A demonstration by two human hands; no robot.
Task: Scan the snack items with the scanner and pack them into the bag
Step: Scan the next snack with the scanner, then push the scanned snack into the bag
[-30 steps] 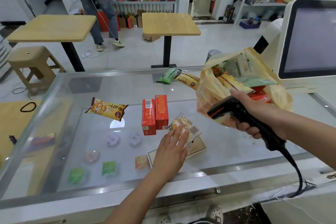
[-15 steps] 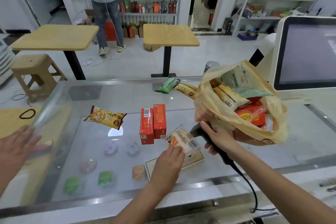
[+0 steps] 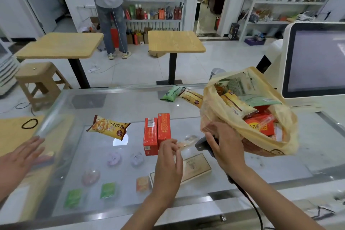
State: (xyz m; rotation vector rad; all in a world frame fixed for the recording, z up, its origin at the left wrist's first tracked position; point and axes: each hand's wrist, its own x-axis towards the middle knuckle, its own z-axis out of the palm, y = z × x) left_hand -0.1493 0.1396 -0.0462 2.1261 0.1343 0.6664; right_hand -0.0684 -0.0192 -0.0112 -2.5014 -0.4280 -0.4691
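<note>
The job looks well past halfway: the bag point(image 3: 220, 117) on the counter point(image 3: 130, 102) already holds several packets and a red box. The left hand point(image 3: 169, 157) pinches a small blurred snack packet point(image 3: 187, 143) in curled fingers, just beside the scanner point(image 3: 202, 144), which the right hand point(image 3: 226, 148) grips against the bag. Outside the bag lie two red boxes point(image 3: 156, 133), a yellow packet point(image 3: 109, 127), a green packet point(image 3: 172, 93) and a tan packet point(image 3: 192, 97).
</note>
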